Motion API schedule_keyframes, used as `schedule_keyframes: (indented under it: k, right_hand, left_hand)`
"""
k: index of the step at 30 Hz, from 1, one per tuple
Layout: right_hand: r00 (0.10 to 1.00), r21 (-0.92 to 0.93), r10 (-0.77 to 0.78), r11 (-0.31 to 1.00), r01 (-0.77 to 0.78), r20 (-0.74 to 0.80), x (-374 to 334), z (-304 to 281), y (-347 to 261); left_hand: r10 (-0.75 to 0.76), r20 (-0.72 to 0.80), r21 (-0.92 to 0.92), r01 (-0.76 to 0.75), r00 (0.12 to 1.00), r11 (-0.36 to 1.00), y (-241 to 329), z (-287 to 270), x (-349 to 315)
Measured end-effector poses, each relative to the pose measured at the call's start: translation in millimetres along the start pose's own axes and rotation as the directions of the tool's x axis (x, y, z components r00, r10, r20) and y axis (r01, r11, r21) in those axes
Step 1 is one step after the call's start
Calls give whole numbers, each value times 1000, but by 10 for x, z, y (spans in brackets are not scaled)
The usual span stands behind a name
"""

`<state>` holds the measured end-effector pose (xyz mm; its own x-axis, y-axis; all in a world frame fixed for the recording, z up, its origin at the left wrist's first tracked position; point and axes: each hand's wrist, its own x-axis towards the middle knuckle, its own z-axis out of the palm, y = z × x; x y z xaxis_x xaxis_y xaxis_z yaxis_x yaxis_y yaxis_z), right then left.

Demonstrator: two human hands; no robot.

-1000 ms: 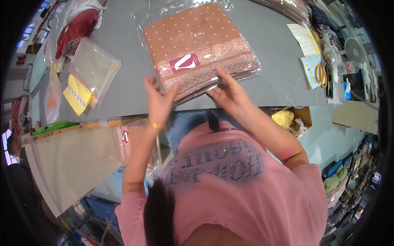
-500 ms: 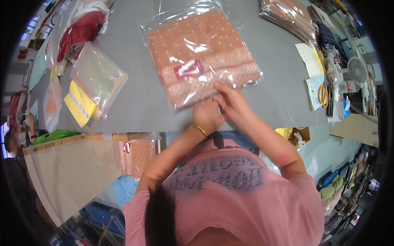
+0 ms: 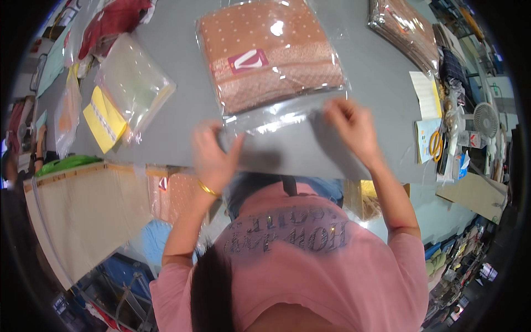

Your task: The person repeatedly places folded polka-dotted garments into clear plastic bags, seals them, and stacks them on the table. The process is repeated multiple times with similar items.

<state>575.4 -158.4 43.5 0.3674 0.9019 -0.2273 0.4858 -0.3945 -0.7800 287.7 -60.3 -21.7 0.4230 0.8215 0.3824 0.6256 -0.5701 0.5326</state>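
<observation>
Folded brown dotted cloth [image 3: 271, 41] in a clear bag [image 3: 282, 117], flat on grey table [image 3: 177, 124]; cloth sits beyond both hands, away from the body, roughly centred between them; bag's flap runs from the cloth's near edge toward the person, between the hands; left hand [image 3: 214, 155] at flap's left side, thumb spread wide from fingers, blurred, can't tell if film is held; right hand [image 3: 354, 127] near flap's right upper corner, fingers curled in narrow, blurred, can't tell if film is pinched; purple-and-white label [image 3: 247, 61] on cloth, left of its middle.
</observation>
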Motion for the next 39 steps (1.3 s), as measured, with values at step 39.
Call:
schedule_keyframes:
  k: [39]
  right_hand:
    - [993, -919, -63, 389, -69, -101, -1931, -1369, 1669]
  left_hand:
    - [670, 176, 385, -676, 722, 628, -516, -264, 92]
